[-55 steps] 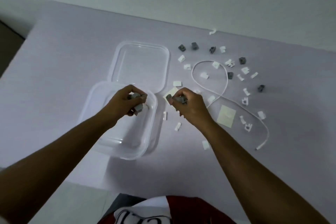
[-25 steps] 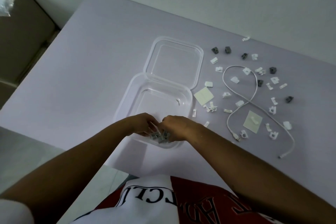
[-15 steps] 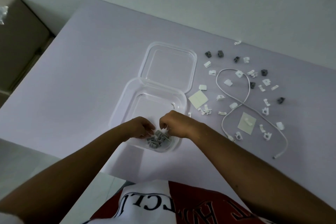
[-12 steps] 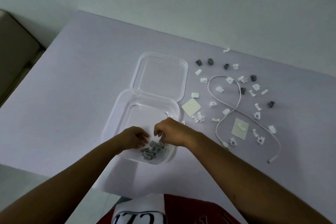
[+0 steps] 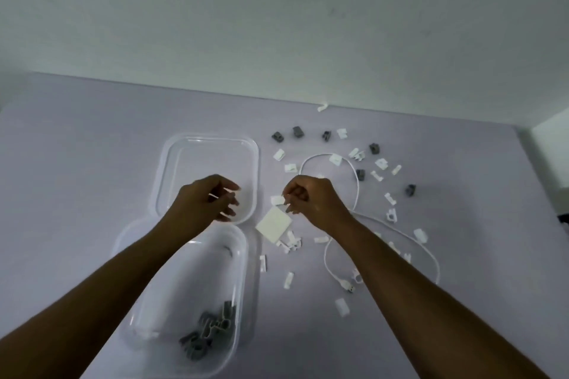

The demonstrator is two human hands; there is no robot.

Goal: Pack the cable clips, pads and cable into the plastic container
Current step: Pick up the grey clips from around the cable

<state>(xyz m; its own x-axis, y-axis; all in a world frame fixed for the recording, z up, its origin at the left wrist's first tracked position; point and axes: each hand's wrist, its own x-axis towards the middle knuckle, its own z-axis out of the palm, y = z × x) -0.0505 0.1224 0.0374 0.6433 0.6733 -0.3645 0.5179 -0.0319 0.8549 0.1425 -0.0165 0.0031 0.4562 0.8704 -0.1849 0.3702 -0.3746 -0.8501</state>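
Table: a pale lilac top (image 5: pixel 77 163). Its far edge runs straight along a plain pale wall (image 5: pixel 277 24), and its right edge shows at the far right.
Open room: a wide bare stretch lies left of the container and lid. A narrower bare band runs between the lid and the far edge.
Plastic container (image 5: pixel 243 271): clear, on the table under the left forearm, with its near rim close to the bottom of the view. A heap of grey clips (image 5: pixel 209 329) lies in its near right corner.
Lid (image 5: pixel 172 157): clear, lying flat just beyond the container, their rims touching or nearly so.
Left hand (image 5: pixel 204 201): over the lid's near right part, fingers loose and spread, holding nothing.
Right hand (image 5: pixel 314 203): right of the lid, fingers curled toward the palm. I cannot tell whether they pinch anything.
Pad (image 5: pixel 274 222): a white square on the table between the hands, just right of where lid and container meet.
Cable (image 5: pixel 358 188): white, looping across the table right of the lid and passing under the right forearm.
Loose grey clips (image 5: pixel 278 136): a few lie apart, near the far edge and to the right.
White clips (image 5: pixel 278 154): scattered around the cable, some near the container's right wall.
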